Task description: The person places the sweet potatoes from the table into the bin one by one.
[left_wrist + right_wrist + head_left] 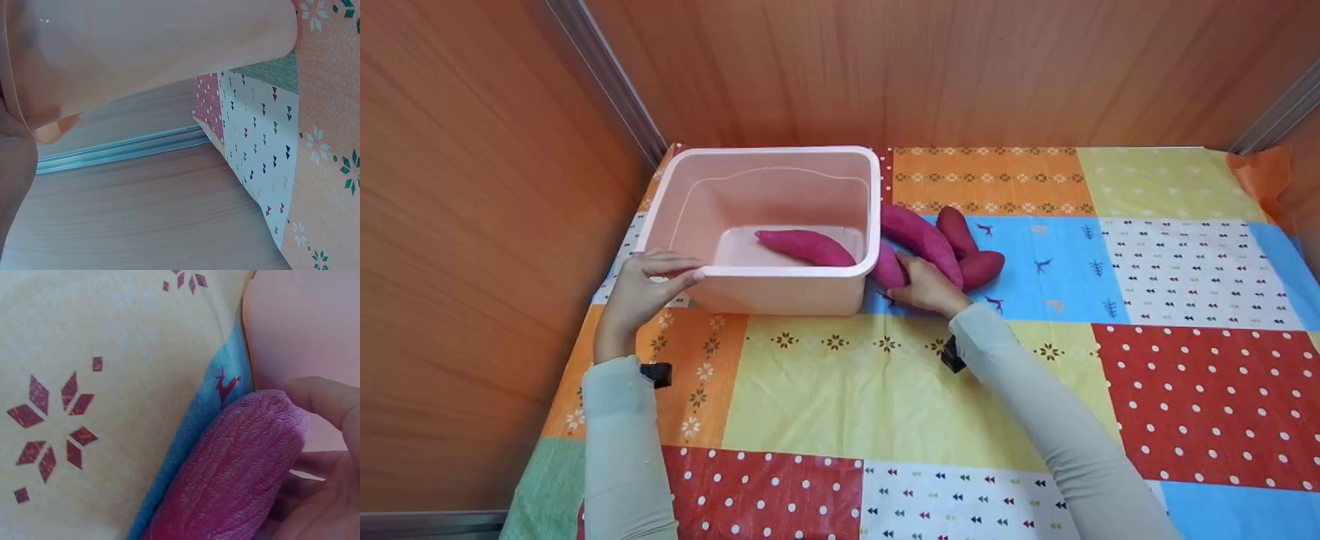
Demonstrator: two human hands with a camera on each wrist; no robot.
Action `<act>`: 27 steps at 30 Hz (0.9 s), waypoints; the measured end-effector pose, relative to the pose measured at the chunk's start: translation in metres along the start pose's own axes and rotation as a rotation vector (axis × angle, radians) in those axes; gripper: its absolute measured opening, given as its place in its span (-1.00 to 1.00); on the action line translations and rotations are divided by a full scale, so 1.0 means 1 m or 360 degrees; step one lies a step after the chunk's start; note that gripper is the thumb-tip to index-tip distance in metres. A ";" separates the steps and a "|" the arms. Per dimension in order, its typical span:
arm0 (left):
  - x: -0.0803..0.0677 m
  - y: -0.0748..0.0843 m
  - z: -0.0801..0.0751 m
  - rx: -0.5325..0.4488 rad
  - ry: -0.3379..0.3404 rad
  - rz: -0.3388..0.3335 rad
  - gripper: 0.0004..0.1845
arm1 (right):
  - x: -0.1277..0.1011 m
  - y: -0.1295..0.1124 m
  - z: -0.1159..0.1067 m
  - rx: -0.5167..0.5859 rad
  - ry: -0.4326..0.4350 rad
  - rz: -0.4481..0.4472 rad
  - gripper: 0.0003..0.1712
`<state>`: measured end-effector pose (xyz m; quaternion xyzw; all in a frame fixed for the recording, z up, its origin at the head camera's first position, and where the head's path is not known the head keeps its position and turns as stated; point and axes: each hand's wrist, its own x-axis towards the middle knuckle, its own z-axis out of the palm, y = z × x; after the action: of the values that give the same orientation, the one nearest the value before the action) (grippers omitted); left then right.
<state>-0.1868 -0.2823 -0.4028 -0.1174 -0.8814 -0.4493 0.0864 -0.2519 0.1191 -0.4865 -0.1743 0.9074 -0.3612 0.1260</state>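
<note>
Head view: unlabelled pink tub (780, 292), sweet potatoes (937, 244)

Smooth, faintly glossy pale pink plastic rectangular tub (780, 289), fuzzy matt magenta plush sweet potatoes (236, 467), slick patchwork-print oilcloth table cover (840, 390) showing sheen, wood-grain laminate walls (472, 225), brushed metal corner strips (121, 152).

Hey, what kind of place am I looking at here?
Probably a staged tabletop work booth, not a real kitchen: plain wood-grain wall panels with metal corner strips enclose a table under a bright patchwork cloth, with a pink tub.
</note>
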 end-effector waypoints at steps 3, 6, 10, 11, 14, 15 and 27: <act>0.001 -0.006 -0.001 0.0006 -0.0017 -0.0014 -0.75 | -0.001 0.003 0.001 0.0007 0.0019 -0.0002 -0.25; 0.002 -0.010 -0.001 0.0005 -0.0018 -0.0016 -0.75 | -0.001 0.005 0.002 0.0029 0.0046 0.0013 -0.24; 0.002 -0.010 -0.002 0.0004 -0.0020 -0.0039 -0.73 | -0.001 0.007 0.005 0.0061 0.0071 0.0027 -0.22; 0.001 -0.010 -0.001 -0.0006 -0.0020 -0.0050 -0.73 | -0.002 0.007 0.006 0.0067 0.0075 0.0022 -0.23; 0.002 -0.009 -0.001 -0.0024 -0.0026 -0.0067 -0.74 | -0.002 0.009 0.007 0.0084 0.0086 0.0006 -0.23; 0.002 -0.008 -0.001 -0.0028 -0.0024 -0.0073 -0.74 | -0.002 0.009 0.008 0.0090 0.0092 0.0002 -0.24; 0.001 0.004 0.000 -0.0019 -0.0006 -0.0038 -0.75 | -0.005 0.010 0.011 0.0093 0.0173 -0.0082 -0.25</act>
<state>-0.1864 -0.2801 -0.3993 -0.1083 -0.8801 -0.4555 0.0788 -0.2458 0.1213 -0.5011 -0.1741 0.8971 -0.3996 0.0722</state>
